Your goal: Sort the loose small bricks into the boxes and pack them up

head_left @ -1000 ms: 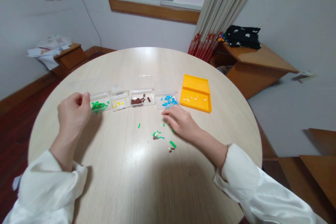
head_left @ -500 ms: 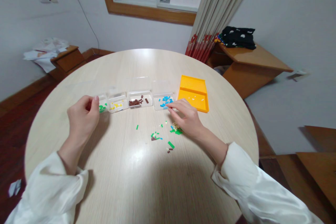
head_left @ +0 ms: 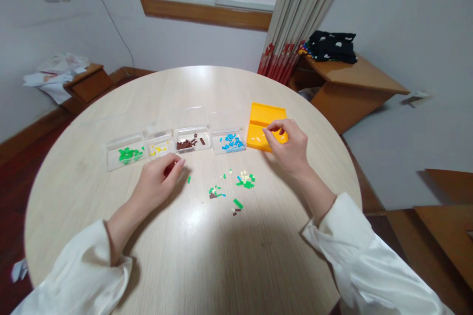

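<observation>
Over the yellow tray [head_left: 266, 110], at the right end of the row, the right hand [head_left: 290, 146] has thumb and forefinger tips pressed into a pinch above the near compartment. I cannot tell whether a piece sits between them; it would be too small to see.

The left hand [head_left: 157, 184] rests on the round table [head_left: 207, 86], fingers loosely curled toward the thumb. I cannot tell if it encloses anything. 1 loose green piece [head_left: 188, 179] lies just beside its fingertips.

Judgement on handling: parts this small want a fingertip pinch kept low over the compartment, so a slip lands inside the rim and not on the wood. The wrist should stay off the tray edge, since the tray looks light and could slide.

Appearance: the tray is shallow, bright yellow, split into 2 compartments, with a few white pieces [head_left: 258, 139] in the near one.

To its left stand 4 clear boxes, lids back: blue pieces [head_left: 229, 141], brown pieces [head_left: 190, 142], yellow pieces [head_left: 159, 148], green pieces [head_left: 127, 154]. Between the hands lies a mixed scatter [head_left: 244, 180], mostly green, with a few pale, brown and blue bits.
</observation>
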Action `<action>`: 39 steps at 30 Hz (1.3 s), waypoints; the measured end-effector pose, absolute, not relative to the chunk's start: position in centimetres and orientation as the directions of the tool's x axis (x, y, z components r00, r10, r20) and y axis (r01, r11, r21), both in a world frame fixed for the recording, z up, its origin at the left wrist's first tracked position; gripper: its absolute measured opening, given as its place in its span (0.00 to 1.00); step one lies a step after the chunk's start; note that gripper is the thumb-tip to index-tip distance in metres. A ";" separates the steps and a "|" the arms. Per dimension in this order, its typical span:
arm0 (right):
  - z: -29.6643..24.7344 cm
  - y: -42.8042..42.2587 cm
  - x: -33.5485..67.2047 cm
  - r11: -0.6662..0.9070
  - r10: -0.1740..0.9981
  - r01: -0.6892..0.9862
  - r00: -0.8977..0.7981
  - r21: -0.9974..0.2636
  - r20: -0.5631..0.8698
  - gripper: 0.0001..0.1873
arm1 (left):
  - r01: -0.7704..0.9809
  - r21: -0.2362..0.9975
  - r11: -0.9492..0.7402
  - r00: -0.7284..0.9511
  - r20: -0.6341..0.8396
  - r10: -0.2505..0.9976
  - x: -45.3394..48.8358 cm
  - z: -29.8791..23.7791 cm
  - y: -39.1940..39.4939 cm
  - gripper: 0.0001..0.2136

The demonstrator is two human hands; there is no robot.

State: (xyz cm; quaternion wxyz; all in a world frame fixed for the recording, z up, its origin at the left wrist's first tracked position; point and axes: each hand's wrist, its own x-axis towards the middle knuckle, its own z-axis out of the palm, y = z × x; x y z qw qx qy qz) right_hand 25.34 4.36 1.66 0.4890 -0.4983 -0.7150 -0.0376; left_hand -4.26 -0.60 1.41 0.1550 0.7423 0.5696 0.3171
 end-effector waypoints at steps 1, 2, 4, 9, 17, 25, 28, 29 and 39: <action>1.6 4.6 25.7 0.486 0.674 0.758 -0.009 -0.435 0.739 0.04 | 0.746 0.591 -0.306 0.161 0.287 0.944 -4.2 1.4 -0.6 0.13; 1.5 4.8 26.0 0.472 0.673 0.767 0.005 -0.435 0.739 0.03 | 0.747 0.590 -0.307 0.165 0.282 0.945 -4.2 1.5 -0.7 0.13; 1.4 5.1 26.6 0.444 0.670 0.784 0.030 -0.433 0.741 0.03 | 0.752 0.586 -0.303 0.174 0.267 0.948 -4.2 1.6 -0.6 0.14; 1.4 5.5 27.6 0.398 0.652 0.809 0.084 -0.433 0.754 0.06 | 0.764 0.564 -0.313 0.226 0.220 0.949 -4.4 1.4 -0.4 0.15; 1.3 5.5 27.6 0.409 0.658 0.784 0.102 -0.467 0.747 0.13 | 0.713 0.560 -0.423 0.399 0.172 0.901 -5.0 1.3 -0.1 0.13; 1.3 5.3 27.3 0.424 0.663 0.764 0.104 -0.486 0.741 0.13 | 0.690 0.577 -0.436 0.473 0.096 0.876 -5.7 0.9 0.1 0.13; 1.3 5.2 26.9 0.443 0.661 0.754 0.090 -0.484 0.745 0.12 | 0.666 0.600 -0.443 0.495 0.088 0.864 -5.8 0.6 0.1 0.11; 1.2 5.2 26.7 0.453 0.662 0.749 0.081 -0.484 0.745 0.12 | 0.659 0.606 -0.445 0.501 0.087 0.861 -5.8 0.5 0.1 0.11; 0.3 3.2 22.9 0.683 0.713 0.563 -0.376 -0.466 0.592 0.05 | 0.661 0.524 -0.537 0.398 0.361 0.843 -5.5 0.8 0.0 0.08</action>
